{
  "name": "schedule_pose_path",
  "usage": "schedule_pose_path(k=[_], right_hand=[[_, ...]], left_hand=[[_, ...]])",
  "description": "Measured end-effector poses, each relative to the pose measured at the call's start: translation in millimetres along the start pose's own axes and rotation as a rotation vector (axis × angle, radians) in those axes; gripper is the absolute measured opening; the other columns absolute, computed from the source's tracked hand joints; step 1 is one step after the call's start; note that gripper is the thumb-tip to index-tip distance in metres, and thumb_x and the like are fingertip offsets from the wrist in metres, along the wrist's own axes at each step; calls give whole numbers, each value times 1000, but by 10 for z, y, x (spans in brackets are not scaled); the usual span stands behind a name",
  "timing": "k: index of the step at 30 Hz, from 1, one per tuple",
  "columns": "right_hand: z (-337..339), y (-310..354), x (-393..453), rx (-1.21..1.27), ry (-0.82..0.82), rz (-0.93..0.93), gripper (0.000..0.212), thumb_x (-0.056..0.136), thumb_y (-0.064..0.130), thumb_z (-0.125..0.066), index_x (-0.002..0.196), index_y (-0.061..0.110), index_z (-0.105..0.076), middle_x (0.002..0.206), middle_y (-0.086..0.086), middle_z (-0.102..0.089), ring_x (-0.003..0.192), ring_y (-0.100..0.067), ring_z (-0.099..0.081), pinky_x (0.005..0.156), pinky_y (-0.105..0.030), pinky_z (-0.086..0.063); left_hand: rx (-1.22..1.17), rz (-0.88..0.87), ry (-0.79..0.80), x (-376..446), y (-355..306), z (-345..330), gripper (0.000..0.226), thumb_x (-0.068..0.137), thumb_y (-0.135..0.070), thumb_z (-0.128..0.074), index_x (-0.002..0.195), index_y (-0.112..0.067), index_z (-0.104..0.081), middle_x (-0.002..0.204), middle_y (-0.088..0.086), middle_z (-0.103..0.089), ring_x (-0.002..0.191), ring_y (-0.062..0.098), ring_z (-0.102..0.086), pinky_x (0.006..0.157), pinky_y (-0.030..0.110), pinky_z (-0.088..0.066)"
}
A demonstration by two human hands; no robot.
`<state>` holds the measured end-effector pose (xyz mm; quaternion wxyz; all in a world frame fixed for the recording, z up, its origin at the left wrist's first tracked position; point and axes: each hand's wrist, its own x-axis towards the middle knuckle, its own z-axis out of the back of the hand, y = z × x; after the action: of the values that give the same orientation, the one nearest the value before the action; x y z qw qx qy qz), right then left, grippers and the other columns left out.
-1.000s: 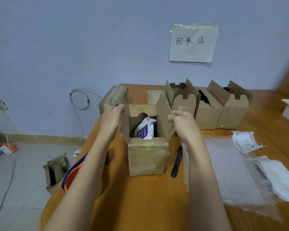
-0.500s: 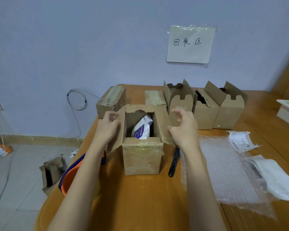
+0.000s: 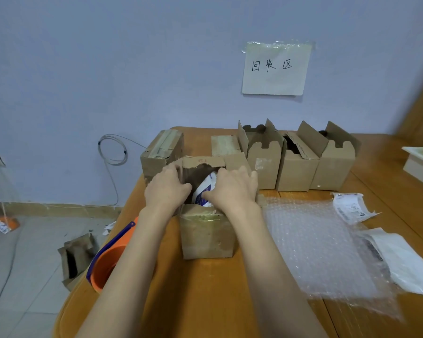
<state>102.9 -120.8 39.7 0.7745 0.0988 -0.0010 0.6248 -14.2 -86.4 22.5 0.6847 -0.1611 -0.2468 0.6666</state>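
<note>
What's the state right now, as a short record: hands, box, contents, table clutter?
box: open cardboard box, upright, flaps spread, on the wooden table
contents: white and purple packet standing inside
hands: left hand at the opening's left rim, fingertips hidden; right hand over its right side, thumb against the packet
beside: bubble wrap lying flat to the right
behind: row of cardboard boxes, some open

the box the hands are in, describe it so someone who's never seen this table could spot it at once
On the wooden table, cardboard boxes line the wall under a paper sign. The box stands alone in front of that row. Only it has the left hand and right hand reaching into its open top, where a white and purple packet shows.
</note>
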Motion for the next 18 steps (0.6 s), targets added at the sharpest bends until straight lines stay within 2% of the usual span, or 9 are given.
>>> schedule_pose_path(k=[1, 3, 7, 10, 13, 15, 18], right_hand=[[-30, 2, 11, -23, 7, -5, 34, 88, 49, -55, 105, 19, -57, 109, -1, -64, 120, -25, -42, 98, -40, -28], [-61, 11, 22, -45, 18, -6, 39, 86, 52, -56, 108, 20, -57, 109, 0, -64, 121, -24, -41, 99, -41, -27], [-47, 31, -40, 47, -57, 20, 18, 87, 30, -57, 102, 19, -59, 106, -2, -64, 116, -24, -46, 101, -41, -27], [-57, 47, -114, 200, -125, 32, 25, 87, 17, -56, 111, 19, -62, 102, -2, -66, 106, -23, -54, 93, -36, -27], [-92, 63, -136, 363, -133, 47, 38, 85, 10, -55, 119, 26, -61, 103, 3, -69, 105, -19, -57, 91, -33, -27], [-120, 53, -129, 512, -146, 21, 43, 84, 7, -56, 117, 33, -61, 93, 6, -72, 103, -15, -58, 91, -31, -30], [-114, 12, -128, 774, -188, -27, 36, 84, 9, -61, 103, 39, -65, 70, 11, -71, 94, -10, -61, 89, -31, -41]], left_hand=[[-14, 7, 6, -8, 8, -8, 41, 90, -16, -54, 130, -19, -46, 123, 10, -56, 108, 31, -55, 76, 35, -40], [-61, 13, 1, -17, 21, -25, 50, 90, -11, -51, 139, -17, -40, 128, 12, -55, 109, 32, -54, 75, 34, -38], [-146, 14, -5, -14, 40, -57, 51, 91, -8, -48, 141, -15, -40, 127, 15, -57, 103, 30, -53, 75, 33, -38], [-153, 3, -22, -3, 48, -74, 50, 90, -7, -47, 140, -14, -41, 129, 14, -56, 108, 32, -54, 76, 33, -38], [-173, -6, -57, -1, 71, -100, 50, 90, -7, -47, 139, -16, -43, 130, 12, -57, 110, 32, -54, 78, 35, -41], [-189, -5, -74, -2, 83, -105, 51, 89, -7, -48, 139, -18, -45, 131, 10, -58, 113, 31, -54, 80, 36, -42], [-218, 8, -63, 28, 109, -106, 54, 89, -10, -51, 141, -21, -44, 135, 8, -56, 119, 31, -52, 87, 38, -42]])
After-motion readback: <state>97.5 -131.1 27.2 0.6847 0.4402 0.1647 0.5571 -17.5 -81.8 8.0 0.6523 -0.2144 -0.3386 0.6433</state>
